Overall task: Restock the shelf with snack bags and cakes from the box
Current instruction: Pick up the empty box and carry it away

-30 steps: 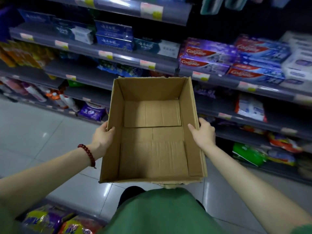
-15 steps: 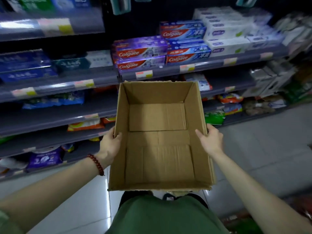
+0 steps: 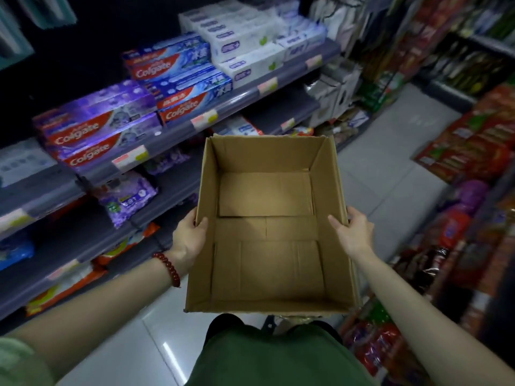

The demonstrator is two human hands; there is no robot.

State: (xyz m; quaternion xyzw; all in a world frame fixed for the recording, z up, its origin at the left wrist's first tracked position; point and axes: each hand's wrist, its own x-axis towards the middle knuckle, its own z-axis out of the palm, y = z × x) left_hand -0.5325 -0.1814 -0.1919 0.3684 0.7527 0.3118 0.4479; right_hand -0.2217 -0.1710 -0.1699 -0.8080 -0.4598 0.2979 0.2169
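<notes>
Cardboard box (image 3: 269,235) sits bare inside, carried at waist height — your left hand (image 3: 189,240) and right hand (image 3: 351,234) each grip a side wall. Unloading looks finished; no snack bags remain in it.

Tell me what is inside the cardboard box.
Nothing: the cardboard box shows only its bare folded bottom flaps. Whatever lies beneath the flaps is covered. The left hand and right hand grip its walls.

One cardboard box (image 3: 267,232) is in the centre of the frame, with nothing inside. Two hands hold it, the left hand (image 3: 191,236) and the right hand (image 3: 352,232), one on each side wall. One red bead bracelet (image 3: 167,267) is on the left wrist. At upper left, four Colgate cartons (image 3: 133,112) show their name; white cartons (image 3: 250,48) beside them are too blurred to count.
</notes>
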